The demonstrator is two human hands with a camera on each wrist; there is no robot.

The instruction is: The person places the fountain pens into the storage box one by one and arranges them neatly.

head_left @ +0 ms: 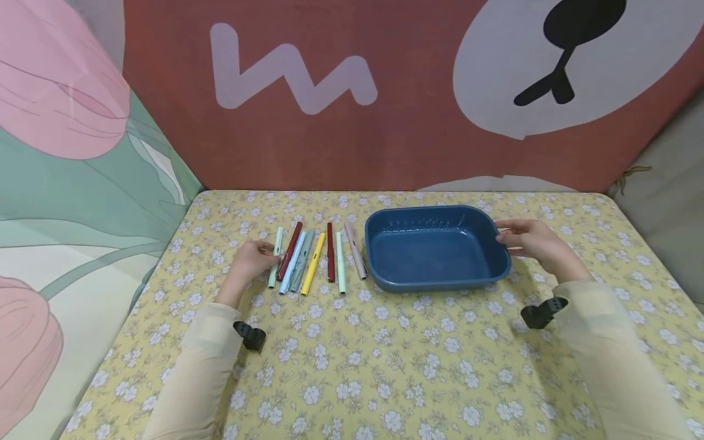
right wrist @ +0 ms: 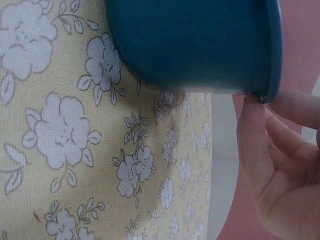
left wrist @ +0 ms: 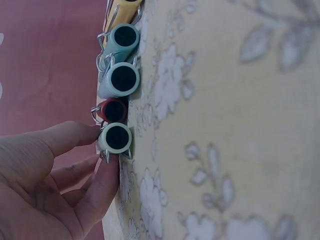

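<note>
At the left end of a row of pens, my left hand (head_left: pixel 254 261) pinches a pale green pen (head_left: pixel 278 237) between thumb and fingers. In the left wrist view, the pen's round dark end (left wrist: pixel 117 138) and metal clip show, with a dark red pen (left wrist: pixel 114 110) right beside it. A light blue pen (head_left: pixel 293 263), a grey-green pen (head_left: pixel 302 261) and a yellow pen (head_left: pixel 313 264) lie close by. My right hand (head_left: pixel 530 241) holds the right rim of a blue rectangular tray (head_left: pixel 437 285), its fingertips at the lip in the right wrist view.
Farther right in the row lie another dark red pen (head_left: pixel 330 253), another pale green pen (head_left: pixel 340 263) and a pale purple pen (head_left: pixel 355 252), close to the tray's left side. A yellow floral cloth (head_left: pixel 385 366) covers the table. A reddish patterned backdrop (head_left: pixel 308 153) stands behind.
</note>
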